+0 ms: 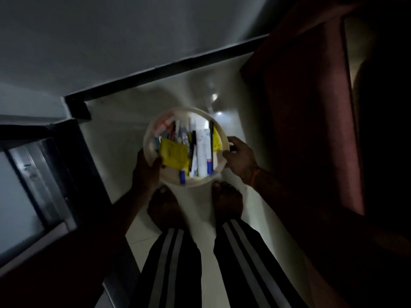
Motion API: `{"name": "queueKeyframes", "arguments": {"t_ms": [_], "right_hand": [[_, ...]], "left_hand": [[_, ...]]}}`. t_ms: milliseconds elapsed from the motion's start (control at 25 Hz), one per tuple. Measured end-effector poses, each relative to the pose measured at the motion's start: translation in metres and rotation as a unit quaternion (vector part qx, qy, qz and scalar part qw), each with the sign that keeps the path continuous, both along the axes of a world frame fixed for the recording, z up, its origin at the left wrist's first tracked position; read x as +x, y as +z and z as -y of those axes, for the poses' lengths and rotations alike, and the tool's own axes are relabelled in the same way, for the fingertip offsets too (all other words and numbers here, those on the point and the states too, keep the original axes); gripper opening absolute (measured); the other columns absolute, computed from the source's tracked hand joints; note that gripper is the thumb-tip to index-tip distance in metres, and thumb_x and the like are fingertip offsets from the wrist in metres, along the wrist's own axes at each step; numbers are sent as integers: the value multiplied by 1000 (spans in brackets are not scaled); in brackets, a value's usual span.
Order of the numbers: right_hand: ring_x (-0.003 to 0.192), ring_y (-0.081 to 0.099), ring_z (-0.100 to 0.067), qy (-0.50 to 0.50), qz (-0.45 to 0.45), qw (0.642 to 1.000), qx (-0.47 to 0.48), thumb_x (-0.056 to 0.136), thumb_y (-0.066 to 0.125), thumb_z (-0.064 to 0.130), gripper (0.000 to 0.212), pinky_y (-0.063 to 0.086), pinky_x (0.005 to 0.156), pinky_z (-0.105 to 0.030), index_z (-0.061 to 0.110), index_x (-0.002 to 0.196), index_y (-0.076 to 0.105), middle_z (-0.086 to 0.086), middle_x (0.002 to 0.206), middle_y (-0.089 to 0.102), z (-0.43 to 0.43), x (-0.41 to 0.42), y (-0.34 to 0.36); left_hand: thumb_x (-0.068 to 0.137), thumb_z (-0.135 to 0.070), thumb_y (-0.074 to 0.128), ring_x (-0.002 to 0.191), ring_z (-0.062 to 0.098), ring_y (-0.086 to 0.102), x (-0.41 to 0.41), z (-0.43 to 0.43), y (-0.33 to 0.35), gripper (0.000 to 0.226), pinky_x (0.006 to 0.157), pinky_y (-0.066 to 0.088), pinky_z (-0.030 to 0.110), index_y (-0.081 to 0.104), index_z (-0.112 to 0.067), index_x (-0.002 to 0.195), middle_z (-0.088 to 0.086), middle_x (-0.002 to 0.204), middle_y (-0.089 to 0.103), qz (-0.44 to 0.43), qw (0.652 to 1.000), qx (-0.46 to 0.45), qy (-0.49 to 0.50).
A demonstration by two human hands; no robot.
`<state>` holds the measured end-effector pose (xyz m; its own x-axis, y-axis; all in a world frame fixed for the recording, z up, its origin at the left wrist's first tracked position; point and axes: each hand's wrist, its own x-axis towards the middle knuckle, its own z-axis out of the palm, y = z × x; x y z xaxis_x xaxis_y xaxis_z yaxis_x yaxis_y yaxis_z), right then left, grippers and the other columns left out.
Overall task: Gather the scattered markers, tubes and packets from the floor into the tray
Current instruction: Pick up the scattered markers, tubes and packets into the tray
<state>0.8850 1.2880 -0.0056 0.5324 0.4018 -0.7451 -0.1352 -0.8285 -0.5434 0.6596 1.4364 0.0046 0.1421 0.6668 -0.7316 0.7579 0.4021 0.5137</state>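
A round white tray (169,177) is held above the floor in front of me, gripped at both sides. My left hand (145,172) clasps its left rim, thumb over the edge beside a yellow packet (174,155). My right hand (241,158) holds the right rim. Inside the tray lie a white tube (202,150), black markers (193,143), blue-capped markers (209,166) and more packets, all bunched together. The picture is dim and blurred.
My two bare feet (226,200) stand on the pale glossy floor (124,130) just below the tray. A dark door frame (73,174) is at the left, a dark skirting strip (169,67) runs along the wall ahead, and a reddish curtain (307,107) hangs at the right.
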Motion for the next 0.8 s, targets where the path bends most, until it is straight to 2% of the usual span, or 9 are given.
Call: {"name": "queueKeyframes", "arguments": {"t_ms": [80,160,200,280,400,480,600,720,800], "right_hand": [[91,72,-25,11,0,1000,6,71,58,33,36,62,83,-53,27,106,67,2,97,75,5,-6,30],[91,70,-23,6,-15,1000,19,80,59,29,24,61,84,-49,22,102,60,5,92,72,8,-13,65],[93,70,-26,-6,-33,999,31,84,59,21,18,60,83,-47,21,102,57,5,92,70,10,-18,81],[102,69,-31,-34,-81,995,55,79,57,14,29,59,83,-43,26,105,58,3,100,70,10,-30,110],[110,70,-27,-71,-138,985,78,77,57,28,47,59,85,-35,23,123,65,-2,113,74,5,-45,144],[112,71,-26,-77,-139,983,93,89,56,48,46,58,94,-40,19,123,68,-4,115,75,6,-59,158],[112,72,-29,-83,-129,982,107,92,48,71,63,56,102,-49,18,118,69,-10,116,75,14,-81,170],[111,72,-30,-92,-103,985,107,95,45,65,60,56,102,-48,15,117,69,-11,115,74,38,-106,187],[110,72,-26,-107,-90,985,99,89,47,72,64,55,104,-50,19,117,69,-8,114,74,61,-126,200]], "left_hand": [[97,-48,64,116,41,68,-14,12,33,53,79,63,53,52,-22,142,16,130,66,70,991,-70,94],[84,-70,59,108,46,70,-30,27,60,67,68,62,45,53,-26,135,14,119,68,69,986,-84,128],[79,-78,56,105,47,70,-36,34,79,74,69,60,43,55,-27,133,12,110,70,60,988,-66,129],[76,-86,51,103,43,71,-51,48,110,78,80,60,50,57,-31,132,7,103,74,66,987,-46,140],[88,-82,48,97,32,76,-60,71,155,68,88,62,57,56,-31,133,4,105,77,86,978,-47,182],[95,-75,42,90,30,76,-61,89,181,66,81,64,52,56,-21,132,5,99,77,62,977,-15,203],[95,-73,38,91,28,76,-74,113,198,68,78,63,46,59,-19,131,5,100,78,60,973,22,223],[83,-88,41,93,31,76,-106,133,196,80,79,64,55,62,-25,127,6,104,78,82,977,-13,195],[75,-96,42,94,32,76,-128,149,196,88,80,63,58,64,-26,124,5,104,78,90,975,-18,202]]}}
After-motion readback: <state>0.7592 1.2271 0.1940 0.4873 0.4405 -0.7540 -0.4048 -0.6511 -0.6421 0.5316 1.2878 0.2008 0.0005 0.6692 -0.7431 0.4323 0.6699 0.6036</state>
